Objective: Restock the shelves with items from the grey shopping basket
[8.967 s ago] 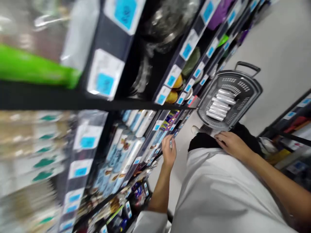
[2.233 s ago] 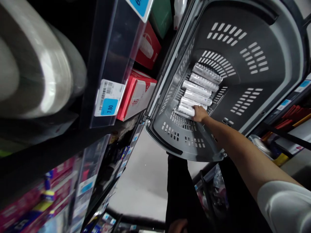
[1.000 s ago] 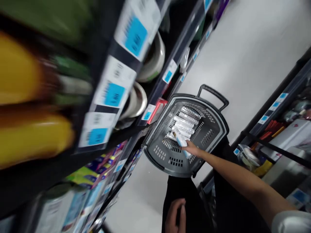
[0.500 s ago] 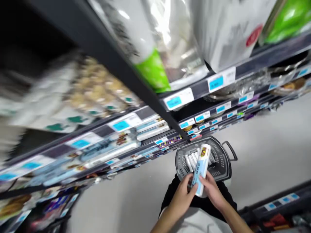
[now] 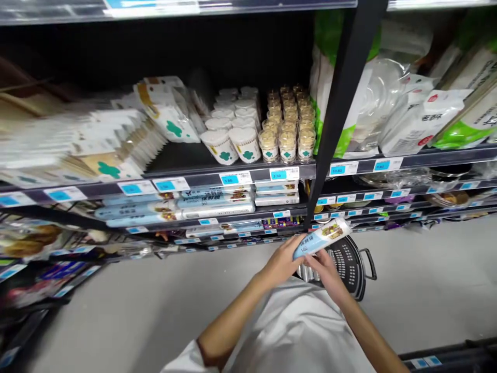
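Both hands hold one long light-blue and white box [image 5: 321,237] in front of my chest, tilted up to the right. My left hand [image 5: 282,263] grips its lower left end, fingers wrapped round it. My right hand [image 5: 324,268] supports it from beneath, fingers curled against it. Just behind the hands stands a dark grey shopping basket [image 5: 351,264] on the floor, with several white boxes [image 5: 308,273] lying in it, mostly hidden by my hands. Matching long blue-white boxes [image 5: 176,203] lie stacked on the second shelf to the left.
A dark shelf unit fills the upper view, with a black upright post [image 5: 336,116]. Small round tubs [image 5: 233,142] and clear jars [image 5: 287,137] stand on the top shelf, white and green bags [image 5: 407,111] to the right. Grey floor [image 5: 128,305] runs below; another shelf edge [image 5: 446,357] sits at bottom right.
My right hand lifted one box out of the basket, my left hand joined it, and the view swung up to face the shelves. The box is now tilted flatter, pointing right.
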{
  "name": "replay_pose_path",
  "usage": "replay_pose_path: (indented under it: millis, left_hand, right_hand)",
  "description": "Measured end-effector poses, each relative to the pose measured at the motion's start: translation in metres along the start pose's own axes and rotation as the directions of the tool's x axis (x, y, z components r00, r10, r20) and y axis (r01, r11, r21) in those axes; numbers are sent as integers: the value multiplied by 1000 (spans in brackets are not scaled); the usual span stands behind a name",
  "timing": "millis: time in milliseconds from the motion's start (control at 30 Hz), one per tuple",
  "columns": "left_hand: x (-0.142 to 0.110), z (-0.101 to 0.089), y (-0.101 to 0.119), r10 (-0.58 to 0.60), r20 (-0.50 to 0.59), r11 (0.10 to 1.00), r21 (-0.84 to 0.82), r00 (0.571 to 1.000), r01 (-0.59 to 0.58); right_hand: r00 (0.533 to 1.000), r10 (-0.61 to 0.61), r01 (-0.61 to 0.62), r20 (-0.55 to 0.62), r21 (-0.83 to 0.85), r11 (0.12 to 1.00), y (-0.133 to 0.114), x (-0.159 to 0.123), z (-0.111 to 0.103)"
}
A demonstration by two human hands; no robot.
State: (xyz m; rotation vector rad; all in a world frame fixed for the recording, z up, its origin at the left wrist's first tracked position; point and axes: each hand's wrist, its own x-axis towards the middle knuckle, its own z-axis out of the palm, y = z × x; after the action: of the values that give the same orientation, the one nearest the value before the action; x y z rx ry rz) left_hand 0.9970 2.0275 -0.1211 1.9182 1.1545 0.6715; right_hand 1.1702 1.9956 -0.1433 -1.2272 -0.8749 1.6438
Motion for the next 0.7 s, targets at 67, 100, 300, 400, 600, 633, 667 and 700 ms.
replay_pose_path:
  millis: [67,100,300,400,600,633,667,700]
  left_hand:
    - [8,-12,-14,53,-45,994,102,998,-48]
    - [13,-22,-22,76,-68,977,204,995,-61]
    - [48,-102,-81,62,-175,815,577,983,52]
    - [66,-138,-97,30,-231,765,631,973,126]
    - [111,-183,-107,-155,-297,723,615,942,313]
    - [119,-187,-109,-178,-299,724,605,938,330]
    - [125,-190,-111,-192,-294,724,601,936,338]
    - [131,-192,-113,-200,-286,725,601,937,338]
  right_hand:
    - [999,-33,32,-22,-48,998,-2,-2,-2]
    - [998,-49,46,-44,-65,997,0,-5,-5]
    - [969,-58,36,-240,-96,995,23,-35,-38]
    - [939,-32,10,-341,-67,998,35,-50,-50]
    - [904,-13,-12,-426,-56,998,47,-66,-47]
    - [902,-15,-11,-432,-56,998,49,-66,-44]
    - [899,-15,-10,-437,-55,998,52,-67,-42]
    - [897,-16,-8,-442,-53,999,56,-68,-40]
